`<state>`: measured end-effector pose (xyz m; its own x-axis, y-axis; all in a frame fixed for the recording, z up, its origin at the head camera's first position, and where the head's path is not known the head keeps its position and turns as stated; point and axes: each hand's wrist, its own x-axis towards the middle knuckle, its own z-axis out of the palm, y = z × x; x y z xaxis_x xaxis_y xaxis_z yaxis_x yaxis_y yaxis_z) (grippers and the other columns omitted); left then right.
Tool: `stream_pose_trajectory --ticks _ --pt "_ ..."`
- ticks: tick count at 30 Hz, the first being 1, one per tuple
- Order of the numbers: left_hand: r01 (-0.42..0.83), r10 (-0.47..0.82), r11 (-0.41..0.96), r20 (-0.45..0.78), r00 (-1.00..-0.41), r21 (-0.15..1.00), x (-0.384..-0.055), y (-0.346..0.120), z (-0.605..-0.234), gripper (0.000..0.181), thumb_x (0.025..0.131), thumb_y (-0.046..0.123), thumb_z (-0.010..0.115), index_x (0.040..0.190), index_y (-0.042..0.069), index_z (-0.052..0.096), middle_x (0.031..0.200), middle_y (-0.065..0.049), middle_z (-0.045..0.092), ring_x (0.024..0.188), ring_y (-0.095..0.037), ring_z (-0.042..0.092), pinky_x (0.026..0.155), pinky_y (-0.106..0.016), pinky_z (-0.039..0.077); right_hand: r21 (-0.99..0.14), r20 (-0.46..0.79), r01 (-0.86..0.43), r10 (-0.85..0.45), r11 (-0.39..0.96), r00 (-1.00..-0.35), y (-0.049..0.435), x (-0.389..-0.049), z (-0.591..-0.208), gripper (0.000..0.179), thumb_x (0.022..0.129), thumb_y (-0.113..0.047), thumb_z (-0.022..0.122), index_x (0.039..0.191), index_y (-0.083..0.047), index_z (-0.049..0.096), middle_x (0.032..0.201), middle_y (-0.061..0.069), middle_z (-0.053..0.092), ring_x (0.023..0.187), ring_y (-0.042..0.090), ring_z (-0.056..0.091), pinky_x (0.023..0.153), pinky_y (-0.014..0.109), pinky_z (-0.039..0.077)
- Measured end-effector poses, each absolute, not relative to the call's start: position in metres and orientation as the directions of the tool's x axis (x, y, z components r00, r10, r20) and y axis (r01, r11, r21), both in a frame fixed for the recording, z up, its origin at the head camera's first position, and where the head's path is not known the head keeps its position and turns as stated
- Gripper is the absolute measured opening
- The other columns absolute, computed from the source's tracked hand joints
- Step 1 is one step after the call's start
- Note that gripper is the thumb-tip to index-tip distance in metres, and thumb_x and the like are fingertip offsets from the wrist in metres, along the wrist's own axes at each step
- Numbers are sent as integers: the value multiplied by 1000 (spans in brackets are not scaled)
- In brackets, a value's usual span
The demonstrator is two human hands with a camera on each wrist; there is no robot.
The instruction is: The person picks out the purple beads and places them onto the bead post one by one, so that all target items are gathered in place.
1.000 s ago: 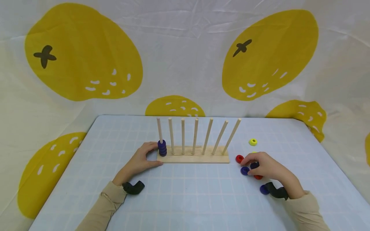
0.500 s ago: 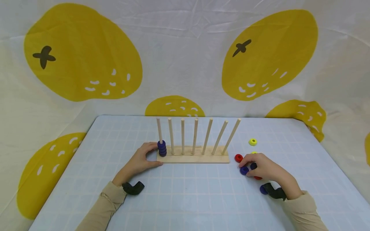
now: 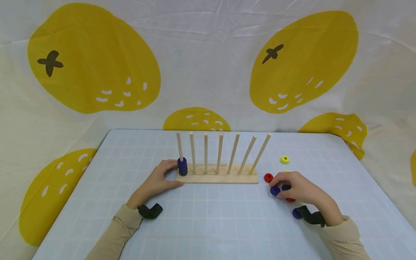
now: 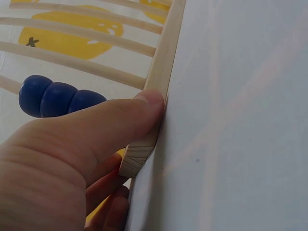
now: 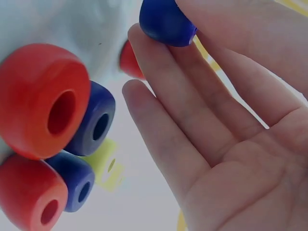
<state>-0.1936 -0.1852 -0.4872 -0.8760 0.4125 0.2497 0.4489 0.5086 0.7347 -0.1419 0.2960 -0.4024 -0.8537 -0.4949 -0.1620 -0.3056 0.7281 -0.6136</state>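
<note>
My left hand (image 3: 159, 180) grips the left end of a wooden peg rack (image 3: 221, 178). In the left wrist view its thumb (image 4: 149, 103) lies on the base's front edge, with fingers behind. Several dark blue beads (image 3: 182, 167) are stacked on the leftmost peg; the other pegs are bare. To the right of the rack, my right hand (image 3: 300, 189) pinches a blue bead (image 3: 274, 190) between thumb and fingertips. The right wrist view shows this bead (image 5: 166, 21) at the top, the other fingers stretched out below it.
Around the right hand lie a red bead (image 3: 268, 177), a yellow bead (image 3: 284, 159), a dark blue bead (image 3: 286, 187) and a partly hidden red bead (image 3: 290, 199). Another blue bead (image 3: 296, 213) lies beside the black wrist strap (image 3: 312, 216). A patterned cloth (image 3: 208, 65) hangs behind the table.
The blue bead at my right fingertips has risen slightly and tilted. My left hand and the rack stay as they were.
</note>
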Motion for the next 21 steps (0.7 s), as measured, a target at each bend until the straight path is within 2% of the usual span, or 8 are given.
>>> stream_pose_trajectory --ticks 4,7,13,21 --pt "455 417 504 255 -872 734 -194 -185 -487 64 70 20 91 128 8 65 131 -9 60 125 -29 50 108 -52 38 -620 -138 -324 -506 714 -852 296 -140 -398 25 82 -6 78 105 -14 72 105 -5 67 95 14 60 91 44 54" --pt "458 422 503 254 -870 733 -194 -185 -487 64 71 20 91 127 8 65 131 -8 60 125 -29 50 108 -52 38 -642 -126 -322 -509 696 -851 297 -139 -395 26 83 -5 78 107 -12 72 105 -4 68 95 12 61 91 44 54" --pt "473 430 501 265 -863 725 -194 -185 -486 63 71 19 91 127 7 65 131 -8 60 125 -29 50 108 -51 39 -664 -88 -333 -512 670 -855 297 -136 -389 27 83 -3 77 109 -10 71 107 -2 68 95 12 63 90 47 54" --pt "468 431 500 259 -864 729 -194 -185 -486 63 73 18 90 128 6 64 132 -9 59 125 -29 50 108 -51 38 -650 -46 -361 -508 669 -860 296 -133 -383 28 84 -9 79 111 -13 71 109 -5 69 101 16 62 90 49 54"
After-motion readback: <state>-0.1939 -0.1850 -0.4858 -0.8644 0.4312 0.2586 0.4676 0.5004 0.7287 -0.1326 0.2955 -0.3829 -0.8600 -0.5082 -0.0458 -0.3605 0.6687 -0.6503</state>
